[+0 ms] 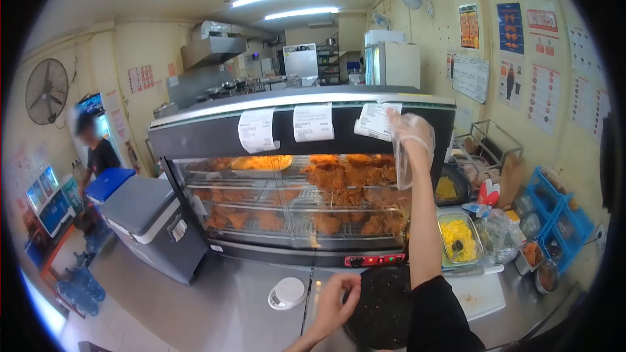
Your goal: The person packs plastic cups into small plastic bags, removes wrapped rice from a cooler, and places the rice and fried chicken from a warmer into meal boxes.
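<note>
Head cam: right slip (376,121) is up on the warmer's (241,249) top front edge, its lower end slanting left. Right hand (415,140), in loose clear plastic, comes at it from the right, fingers on that side; can't tell if they're pinching. Left hand (336,304) is way lower, near the black tray (378,306), fingers curled, can't tell if the tips meet.

White printed receipt (374,122), tilted, against the black cabinet front (222,135)

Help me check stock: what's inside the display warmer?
The display warmer holds reddish-brown fried pieces on several levels and yellow food up top. Whatever sits behind the front pieces is hidden.
</note>
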Demonstrator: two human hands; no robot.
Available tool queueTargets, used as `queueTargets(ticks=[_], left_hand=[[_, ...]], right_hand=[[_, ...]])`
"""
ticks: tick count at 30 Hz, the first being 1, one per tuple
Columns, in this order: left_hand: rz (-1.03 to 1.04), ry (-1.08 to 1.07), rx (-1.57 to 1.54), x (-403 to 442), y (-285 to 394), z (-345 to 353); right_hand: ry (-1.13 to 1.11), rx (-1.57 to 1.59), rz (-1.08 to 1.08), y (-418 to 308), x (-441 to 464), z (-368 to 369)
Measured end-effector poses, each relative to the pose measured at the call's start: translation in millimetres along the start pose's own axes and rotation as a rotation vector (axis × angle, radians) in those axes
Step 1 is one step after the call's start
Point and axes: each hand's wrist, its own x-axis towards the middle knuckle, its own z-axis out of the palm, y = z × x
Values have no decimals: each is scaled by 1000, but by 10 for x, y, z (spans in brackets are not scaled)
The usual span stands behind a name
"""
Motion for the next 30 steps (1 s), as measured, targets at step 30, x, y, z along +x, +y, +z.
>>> queueTargets(ticks=[30], left_hand=[[-349, -111, -556, -1755, 827, -468]], right_hand=[[-655, 1502, 410, 965, -3683, 26]])
